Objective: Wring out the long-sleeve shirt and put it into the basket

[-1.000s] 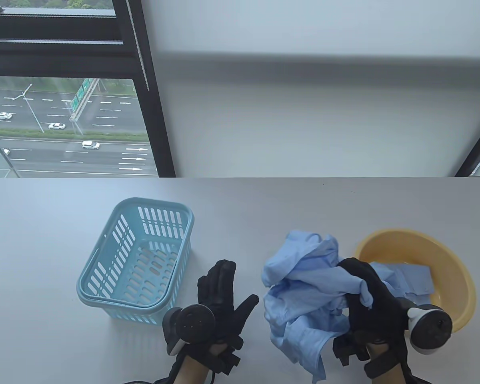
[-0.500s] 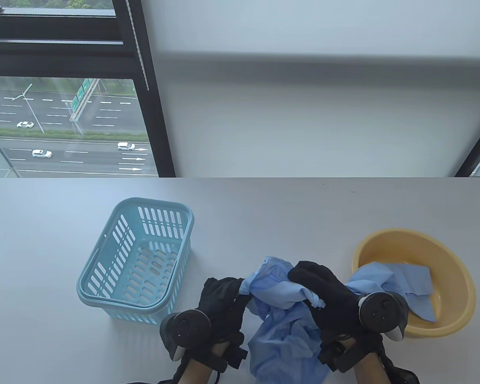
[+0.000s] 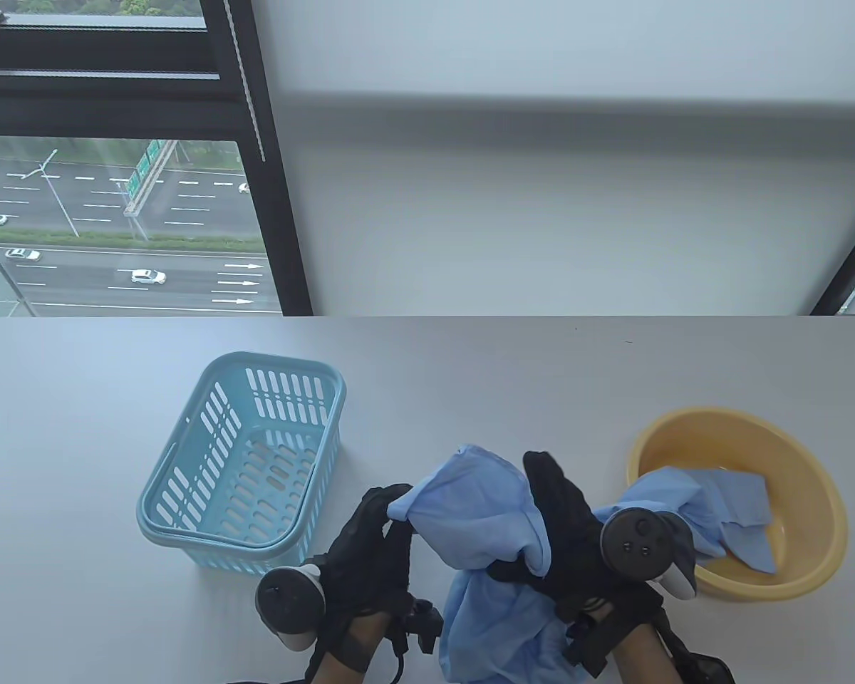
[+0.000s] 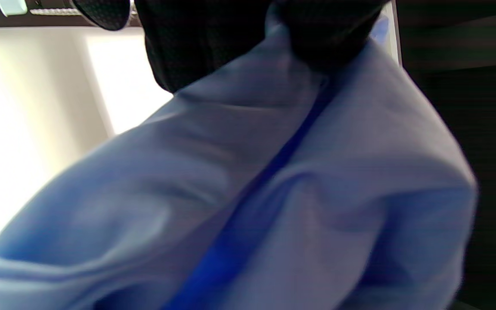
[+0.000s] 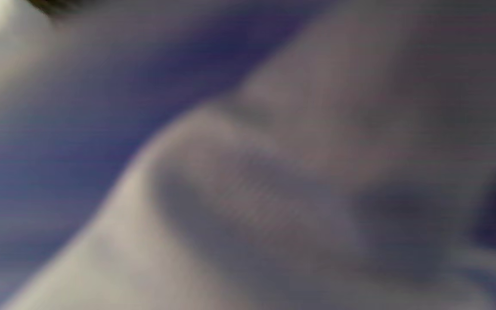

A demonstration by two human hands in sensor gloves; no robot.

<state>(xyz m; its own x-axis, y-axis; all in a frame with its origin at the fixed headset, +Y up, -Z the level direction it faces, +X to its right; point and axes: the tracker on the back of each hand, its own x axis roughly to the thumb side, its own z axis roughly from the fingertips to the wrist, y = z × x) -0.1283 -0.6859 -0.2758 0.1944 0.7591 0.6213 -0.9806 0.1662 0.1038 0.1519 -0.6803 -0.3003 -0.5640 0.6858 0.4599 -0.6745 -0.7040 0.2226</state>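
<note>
The shirt [image 3: 481, 516] is now being gripped by both the left hand [image 3: 370, 548] and the right hand [image 3: 570, 531]; a second ago the left hand was spread wide. Wringing is being started, with the basket [image 3: 185, 531] waiting at ten o'clock.

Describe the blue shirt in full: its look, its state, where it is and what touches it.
The long-sleeve shirt is light blue, thin woven-looking cloth, crumpled into a bunch above the table's near edge, between the basket and the yellow basin. The left hand pinches one end; the right hand grips the middle. A loose part hangs toward the near edge, and another part trails into the basin. The left wrist view shows a darker blue fold line. Wetness cannot be told.
</note>
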